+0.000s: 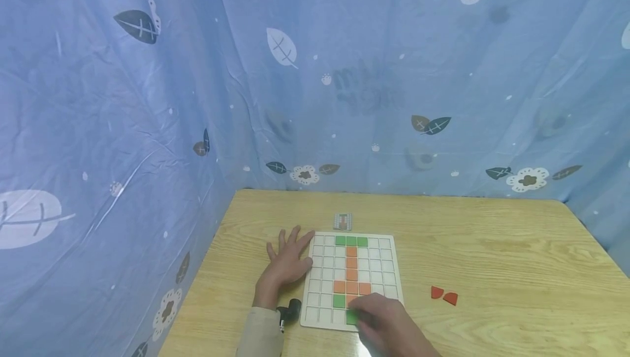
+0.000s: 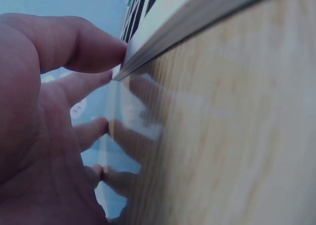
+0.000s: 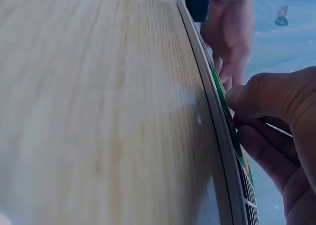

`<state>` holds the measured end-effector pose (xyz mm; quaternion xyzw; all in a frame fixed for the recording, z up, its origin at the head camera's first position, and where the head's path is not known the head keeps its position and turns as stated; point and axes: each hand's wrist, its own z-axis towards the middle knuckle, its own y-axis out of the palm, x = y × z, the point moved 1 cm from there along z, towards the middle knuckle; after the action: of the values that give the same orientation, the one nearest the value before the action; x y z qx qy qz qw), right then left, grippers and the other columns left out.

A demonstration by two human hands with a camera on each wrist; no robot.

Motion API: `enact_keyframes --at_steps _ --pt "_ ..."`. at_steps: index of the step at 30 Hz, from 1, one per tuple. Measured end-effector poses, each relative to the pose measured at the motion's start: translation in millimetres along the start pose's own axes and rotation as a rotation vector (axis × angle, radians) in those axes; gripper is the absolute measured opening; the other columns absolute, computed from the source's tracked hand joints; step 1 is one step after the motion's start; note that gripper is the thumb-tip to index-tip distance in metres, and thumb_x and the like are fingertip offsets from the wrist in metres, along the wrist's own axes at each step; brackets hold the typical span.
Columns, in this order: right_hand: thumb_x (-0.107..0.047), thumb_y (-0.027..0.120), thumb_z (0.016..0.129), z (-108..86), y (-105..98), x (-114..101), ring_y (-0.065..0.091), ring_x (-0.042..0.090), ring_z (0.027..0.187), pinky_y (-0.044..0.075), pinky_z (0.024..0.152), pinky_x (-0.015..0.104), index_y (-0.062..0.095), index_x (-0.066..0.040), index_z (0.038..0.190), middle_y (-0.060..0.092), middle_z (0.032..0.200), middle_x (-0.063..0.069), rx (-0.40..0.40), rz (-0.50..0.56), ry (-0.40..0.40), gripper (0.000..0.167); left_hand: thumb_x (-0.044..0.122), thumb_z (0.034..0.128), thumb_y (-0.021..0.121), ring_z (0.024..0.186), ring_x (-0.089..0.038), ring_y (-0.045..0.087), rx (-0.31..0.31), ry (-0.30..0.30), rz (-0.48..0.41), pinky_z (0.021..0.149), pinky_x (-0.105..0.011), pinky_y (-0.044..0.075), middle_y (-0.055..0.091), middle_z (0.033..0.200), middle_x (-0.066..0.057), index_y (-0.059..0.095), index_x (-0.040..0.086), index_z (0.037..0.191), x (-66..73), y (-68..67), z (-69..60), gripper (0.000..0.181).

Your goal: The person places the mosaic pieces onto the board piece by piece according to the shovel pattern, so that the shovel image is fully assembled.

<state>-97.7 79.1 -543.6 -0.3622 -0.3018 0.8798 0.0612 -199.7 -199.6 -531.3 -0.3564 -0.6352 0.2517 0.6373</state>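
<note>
A white grid board [image 1: 322,313] lies on the table, with green tiles [image 1: 340,240] along its far row and an orange column [image 1: 351,263] that widens lower down. My left hand [image 1: 286,263] rests at the board's left edge, fingers spread; its thumb [image 2: 106,50] touches the board's side in the left wrist view. Over the board's near edge, my right hand [image 1: 386,321] has its thumb and fingers curled at a green tile [image 1: 351,317], which they seem to pinch. In the right wrist view, the right thumb [image 3: 252,96] and fingertips partly hide that tile.
Beyond the board lies a small patterned card [image 1: 343,221]. Two red quarter-round pieces [image 1: 437,292] lie to the right on the wooden table [image 1: 492,247]. A black object [image 1: 294,309] is by the left wrist. Blue patterned curtains [image 1: 344,100] enclose the table's back and left.
</note>
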Motion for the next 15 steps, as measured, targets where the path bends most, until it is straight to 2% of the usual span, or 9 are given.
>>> enact_keyframes --at_steps 7,12,15 --pt "0.012 0.080 0.080 -1.7 -3.9 -1.2 0.065 -0.002 0.083 0.054 0.077 0.010 0.079 -0.015 0.115 0.078 0.098 -0.008 0.018 0.039 0.037 0.045 0.019 0.0876 0.057 0.167 -0.058 -0.001 -0.001 0.014 -0.014 0.121 -0.086 -0.016 0.025 0.180 -0.023 0.051 0.019 0.165 0.0 2.6 -1.0 0.077" --pt "0.008 0.083 0.085 -5.1 -18.5 0.4 0.076 0.003 0.088 0.063 0.078 0.019 0.080 -0.014 0.116 0.082 0.103 -0.005 0.021 0.080 0.167 0.037 0.018 0.0883 0.058 0.167 -0.057 -0.001 0.003 0.004 -0.001 0.121 -0.086 -0.016 0.024 0.181 -0.021 0.050 0.020 0.166 -1.6 2.1 0.3 0.078" --pt "0.000 0.088 0.085 -9.7 -30.6 4.1 0.077 0.005 0.092 0.065 0.082 0.021 0.082 -0.016 0.113 0.083 0.106 -0.006 0.034 -0.008 0.226 0.033 0.017 0.0880 0.059 0.167 -0.058 0.000 0.008 0.004 0.004 0.122 -0.087 -0.015 0.025 0.180 -0.022 0.051 0.019 0.165 -2.4 2.8 1.9 0.077"
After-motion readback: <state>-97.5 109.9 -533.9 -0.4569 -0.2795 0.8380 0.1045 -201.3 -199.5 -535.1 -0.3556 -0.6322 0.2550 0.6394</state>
